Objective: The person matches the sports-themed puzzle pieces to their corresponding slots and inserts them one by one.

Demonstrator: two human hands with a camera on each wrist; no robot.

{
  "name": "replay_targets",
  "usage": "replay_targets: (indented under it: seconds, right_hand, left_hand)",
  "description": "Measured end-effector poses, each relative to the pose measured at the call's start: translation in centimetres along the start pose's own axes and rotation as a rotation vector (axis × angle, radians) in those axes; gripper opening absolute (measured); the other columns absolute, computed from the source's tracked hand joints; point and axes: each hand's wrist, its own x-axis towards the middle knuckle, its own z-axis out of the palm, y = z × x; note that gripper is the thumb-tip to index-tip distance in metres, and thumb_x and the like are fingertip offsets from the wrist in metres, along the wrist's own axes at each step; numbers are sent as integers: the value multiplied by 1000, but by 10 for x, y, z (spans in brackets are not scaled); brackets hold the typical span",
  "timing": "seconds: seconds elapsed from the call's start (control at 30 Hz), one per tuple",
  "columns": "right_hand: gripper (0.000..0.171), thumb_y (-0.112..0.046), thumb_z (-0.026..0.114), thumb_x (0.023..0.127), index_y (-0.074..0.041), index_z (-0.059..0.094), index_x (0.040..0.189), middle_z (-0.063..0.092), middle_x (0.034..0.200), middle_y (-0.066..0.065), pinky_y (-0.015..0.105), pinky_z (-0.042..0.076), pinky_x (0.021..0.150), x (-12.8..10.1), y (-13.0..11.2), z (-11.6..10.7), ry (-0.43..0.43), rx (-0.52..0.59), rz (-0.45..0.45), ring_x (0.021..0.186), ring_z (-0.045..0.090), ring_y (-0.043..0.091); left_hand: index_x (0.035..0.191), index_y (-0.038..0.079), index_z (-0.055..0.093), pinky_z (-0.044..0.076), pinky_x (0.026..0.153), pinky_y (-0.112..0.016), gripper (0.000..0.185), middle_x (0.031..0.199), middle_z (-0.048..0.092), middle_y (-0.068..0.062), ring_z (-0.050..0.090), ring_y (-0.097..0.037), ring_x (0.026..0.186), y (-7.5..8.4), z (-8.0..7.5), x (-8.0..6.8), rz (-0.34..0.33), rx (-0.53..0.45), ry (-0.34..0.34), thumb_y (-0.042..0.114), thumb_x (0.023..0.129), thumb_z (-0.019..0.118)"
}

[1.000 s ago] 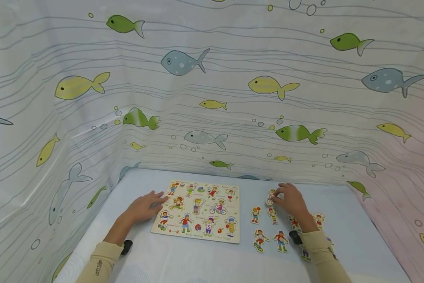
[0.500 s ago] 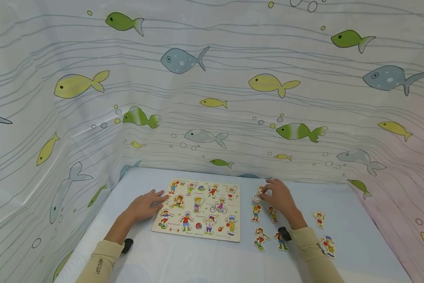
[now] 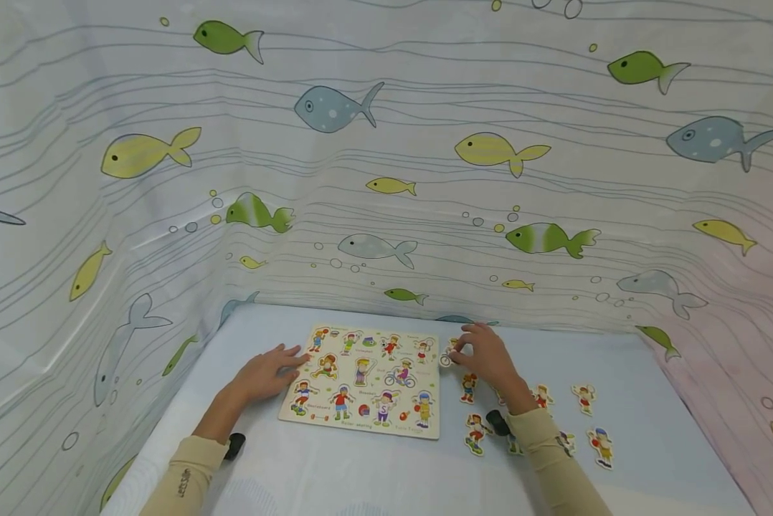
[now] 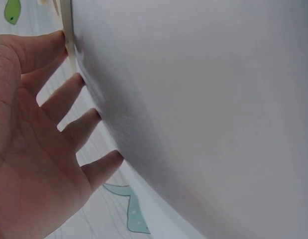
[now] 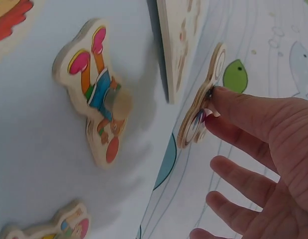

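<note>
On the pale blue counter (image 3: 335, 473) I'm steadying the flat wooden puzzle board (image 3: 367, 380) with my left hand (image 3: 265, 373), fingers lying straight at its left edge. My right hand (image 3: 486, 356) is pinching a small wooden cyclist piece (image 3: 449, 354) just beside the board's right edge.
</note>
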Motion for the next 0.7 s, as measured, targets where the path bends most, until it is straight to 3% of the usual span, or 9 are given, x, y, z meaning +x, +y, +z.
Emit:
replay_targets:
  seconds: [0.7]
  right_hand:
    - [18, -34, 82, 81, -25, 71, 70, 63, 129, 11, 55, 35, 108, 8, -46, 25, -55, -33, -62, 133, 44, 37]
  left_hand:
    - [134, 13, 63, 31, 103, -68, 40, 145, 49, -16, 36, -50, 136, -2, 1, 2, 6, 13, 0, 23, 96, 63]
